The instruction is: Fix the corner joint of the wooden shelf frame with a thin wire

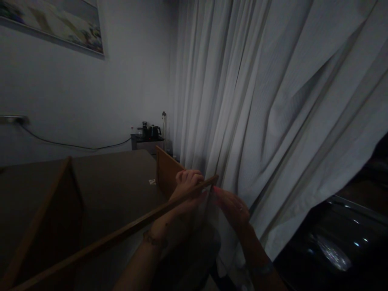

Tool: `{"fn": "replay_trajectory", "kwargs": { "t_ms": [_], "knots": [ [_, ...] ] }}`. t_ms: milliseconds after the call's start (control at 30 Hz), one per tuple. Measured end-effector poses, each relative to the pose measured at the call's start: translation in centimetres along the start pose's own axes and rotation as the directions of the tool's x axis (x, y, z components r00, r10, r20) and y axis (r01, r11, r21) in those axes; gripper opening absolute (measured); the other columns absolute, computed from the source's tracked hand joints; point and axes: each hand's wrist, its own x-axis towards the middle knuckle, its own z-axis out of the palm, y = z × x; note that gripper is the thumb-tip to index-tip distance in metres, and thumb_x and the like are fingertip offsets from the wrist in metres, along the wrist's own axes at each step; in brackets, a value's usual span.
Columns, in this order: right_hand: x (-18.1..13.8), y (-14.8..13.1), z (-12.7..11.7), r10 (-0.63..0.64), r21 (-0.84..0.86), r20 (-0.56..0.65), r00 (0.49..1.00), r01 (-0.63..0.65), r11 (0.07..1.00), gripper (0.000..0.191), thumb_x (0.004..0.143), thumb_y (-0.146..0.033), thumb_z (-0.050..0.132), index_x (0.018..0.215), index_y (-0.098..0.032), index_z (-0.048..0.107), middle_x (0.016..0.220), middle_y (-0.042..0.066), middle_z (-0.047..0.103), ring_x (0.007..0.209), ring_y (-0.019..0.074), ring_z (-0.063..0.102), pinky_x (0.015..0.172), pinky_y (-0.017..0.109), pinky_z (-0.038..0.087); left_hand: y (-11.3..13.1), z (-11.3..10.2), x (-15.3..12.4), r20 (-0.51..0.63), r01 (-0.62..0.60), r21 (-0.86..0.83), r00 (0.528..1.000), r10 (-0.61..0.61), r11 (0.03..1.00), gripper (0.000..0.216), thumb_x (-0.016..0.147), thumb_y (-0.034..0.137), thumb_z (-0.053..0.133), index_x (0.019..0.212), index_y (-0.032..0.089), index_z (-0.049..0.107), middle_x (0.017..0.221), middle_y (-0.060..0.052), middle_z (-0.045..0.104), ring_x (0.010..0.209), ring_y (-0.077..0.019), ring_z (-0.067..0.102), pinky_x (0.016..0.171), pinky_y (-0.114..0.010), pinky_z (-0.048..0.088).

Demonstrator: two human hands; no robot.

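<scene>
A wooden frame of several boards stands on a dark brown flat surface (121, 178). Its long board (130, 228) runs edge-up from the lower left toward the curtain. My left hand (188, 182) reaches past this board, fingers curled around the wood near the corner with the far end board (167, 171). My right hand (233, 205) is at the outer tip of the long board, fingertips pinched together against it. Whatever those fingertips hold is too dark and small to make out. Another wooden board (51, 218) rises at the left.
A white curtain (242, 93) hangs close along the right. Small pale pieces (152, 182) lie on the brown surface. Farther back, a black kettle (154, 130) stands on a small cabinet (147, 143). A cable (75, 146) runs along the wall. The room is dim.
</scene>
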Motion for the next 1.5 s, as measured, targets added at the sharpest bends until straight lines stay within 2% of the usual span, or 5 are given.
{"fn": "replay_trajectory", "kwargs": {
  "t_ms": [200, 333, 567, 1100, 1500],
  "knots": [
    [1.0, 0.1, -0.4, -0.024, -0.107, -0.003, 1.000, 0.023, 0.994, 0.004, 0.089, -0.020, 0.069, 0.093, -0.021, 0.067, 0.073, 0.001, 0.073, 0.065, 0.0155, 0.064, 0.062, 0.030, 0.051, 0.2, -0.2, 0.0, 0.011, -0.007, -0.013, 1.000, 0.007, 1.000, 0.027, 0.090, 0.044, 0.049, 0.104, 0.021, 0.049, 0.117, -0.008, 0.058, 0.112, -0.0266, 0.048, 0.099, -0.046, 0.025],
    [1.4, -1.2, 0.0, 0.276, 0.019, 0.025, 0.961, -0.276, 0.961, 0.030, 0.095, -0.031, 0.061, 0.067, -0.022, 0.061, 0.055, -0.003, 0.060, 0.053, 0.0127, 0.052, 0.056, 0.029, 0.039, 0.3, -0.1, 0.0, 0.024, 0.005, -0.013, 1.000, -0.005, 1.000, 0.027, 0.090, 0.044, 0.049, 0.104, 0.021, 0.049, 0.116, -0.008, 0.058, 0.111, -0.0263, 0.048, 0.098, -0.046, 0.026],
    [1.6, -4.0, 1.0, 0.714, 0.473, 0.481, 0.509, -0.836, 0.277, 0.050, 0.096, -0.056, 0.046, 0.066, -0.020, 0.063, 0.055, -0.002, 0.059, 0.051, 0.0131, 0.055, 0.052, 0.024, 0.041, 0.6, -0.4, 0.1, 0.040, 0.030, -0.004, 0.999, -0.030, 1.000, 0.030, 0.089, 0.047, 0.050, 0.105, 0.022, 0.051, 0.116, -0.008, 0.058, 0.110, -0.0271, 0.047, 0.099, -0.047, 0.027],
    [0.3, -2.5, 1.6, 0.547, 0.530, 0.172, 0.819, -0.545, 0.649, 0.021, 0.098, -0.038, 0.054, 0.100, -0.027, 0.072, 0.092, 0.003, 0.075, 0.085, 0.0173, 0.070, 0.075, 0.029, 0.054, 0.1, -0.2, 0.0, 0.021, 0.039, -0.054, 0.999, -0.038, 0.998, 0.036, 0.088, 0.054, 0.050, 0.103, 0.022, 0.050, 0.114, -0.009, 0.060, 0.111, -0.0270, 0.049, 0.098, -0.047, 0.029],
    [0.7, -1.8, 1.7, 0.491, 0.509, 0.074, 0.868, -0.456, 0.730, 0.010, 0.088, -0.036, 0.070, 0.089, -0.026, 0.073, 0.084, 0.003, 0.075, 0.078, 0.0175, 0.071, 0.070, 0.029, 0.056, 0.3, -0.2, 0.0, 0.021, 0.047, -0.057, 0.999, -0.046, 0.997, 0.033, 0.087, 0.049, 0.053, 0.103, 0.020, 0.051, 0.114, -0.009, 0.059, 0.111, -0.0275, 0.050, 0.098, -0.047, 0.029]
  ]
}}
